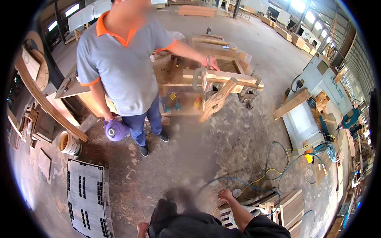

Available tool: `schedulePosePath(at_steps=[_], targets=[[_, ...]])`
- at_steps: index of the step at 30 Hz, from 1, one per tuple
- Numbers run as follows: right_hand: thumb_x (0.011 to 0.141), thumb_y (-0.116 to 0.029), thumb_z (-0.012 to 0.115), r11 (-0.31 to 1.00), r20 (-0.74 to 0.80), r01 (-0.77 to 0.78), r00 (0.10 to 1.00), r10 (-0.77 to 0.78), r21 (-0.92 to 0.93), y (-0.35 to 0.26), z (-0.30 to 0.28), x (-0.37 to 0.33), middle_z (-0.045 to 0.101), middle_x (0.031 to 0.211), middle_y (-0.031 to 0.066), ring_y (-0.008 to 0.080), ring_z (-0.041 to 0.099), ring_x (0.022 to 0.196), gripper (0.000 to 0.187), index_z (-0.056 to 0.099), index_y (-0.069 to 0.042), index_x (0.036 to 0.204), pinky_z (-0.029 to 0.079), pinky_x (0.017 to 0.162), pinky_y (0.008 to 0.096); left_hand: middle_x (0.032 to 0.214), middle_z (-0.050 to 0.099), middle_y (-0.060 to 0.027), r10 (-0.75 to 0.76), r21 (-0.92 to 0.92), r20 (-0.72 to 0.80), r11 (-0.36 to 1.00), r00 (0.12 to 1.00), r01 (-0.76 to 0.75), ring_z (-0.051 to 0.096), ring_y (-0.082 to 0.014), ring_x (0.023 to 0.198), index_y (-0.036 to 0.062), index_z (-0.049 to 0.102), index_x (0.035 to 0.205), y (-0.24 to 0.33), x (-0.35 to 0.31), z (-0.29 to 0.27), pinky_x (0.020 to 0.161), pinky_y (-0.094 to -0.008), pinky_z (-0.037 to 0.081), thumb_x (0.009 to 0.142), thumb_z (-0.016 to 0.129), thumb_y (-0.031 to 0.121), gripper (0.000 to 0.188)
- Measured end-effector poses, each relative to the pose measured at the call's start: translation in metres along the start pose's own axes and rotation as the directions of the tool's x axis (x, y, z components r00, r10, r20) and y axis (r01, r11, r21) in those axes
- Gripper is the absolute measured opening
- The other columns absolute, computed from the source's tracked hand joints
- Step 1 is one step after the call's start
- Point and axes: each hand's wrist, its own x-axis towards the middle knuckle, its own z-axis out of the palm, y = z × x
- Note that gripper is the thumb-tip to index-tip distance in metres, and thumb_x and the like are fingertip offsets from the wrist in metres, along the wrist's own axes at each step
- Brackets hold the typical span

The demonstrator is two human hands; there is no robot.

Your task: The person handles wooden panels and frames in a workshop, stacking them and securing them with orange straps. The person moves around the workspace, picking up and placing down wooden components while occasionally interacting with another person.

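My right hand (225, 194) hangs low over the floor, fingers curled in, with nothing visible in it. A small round white thing (237, 193) and a dark hose lie near it. At the lower edge, beside my dark clothing, only part of my left hand (142, 229) shows; its fingers are too hidden to read. In front stands a co-worker (119, 59) in a grey shirt with an orange collar. One of that person's hands rests on a clamped wooden frame (234, 79); the other carries a purple rounded jug (116, 130).
A wooden workbench (186, 84) with a wooden mallet-like piece (218, 99) stands ahead. To the right are a pale machine (301, 115) and yellow hose (274, 170) on the floor. Wooden slats (291, 206) lie near my right arm; a slotted panel (85, 194) and bucket (70, 143) are left.
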Motion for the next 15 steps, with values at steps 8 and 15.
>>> schedulePosePath(at_steps=[8,15], targets=[[0.080,-0.008,0.058,0.901,-0.169,-0.161,0.954,0.246,0.403,-0.077,-0.064,-0.028,0.063,0.075,0.0123,0.0224,0.062,0.059,0.016,0.061,0.002,0.092,0.053,0.054,0.0329,0.058,0.060,-0.0065,-0.314,-0.918,0.369,0.022,0.875,0.396,0.057,-0.0161,0.048,0.0045,0.064,0.070,0.046,0.170,-0.107,0.043,-0.0284,0.046,0.072,0.062,0.014,0.010],[0.079,-0.002,0.056,0.663,-0.331,-0.098,0.806,0.490,0.742,-0.137,-0.110,-0.075,0.055,0.069,0.0121,0.0251,0.059,0.058,0.007,0.052,0.002,0.084,0.049,0.046,0.0314,0.061,0.061,-0.0083,-0.156,-0.899,0.415,0.083,0.896,0.431,0.059,-0.0173,0.052,0.0034,0.063,0.073,0.041,0.254,-0.153,0.046,-0.0289,0.049,0.073,0.059,0.016,0.013]])
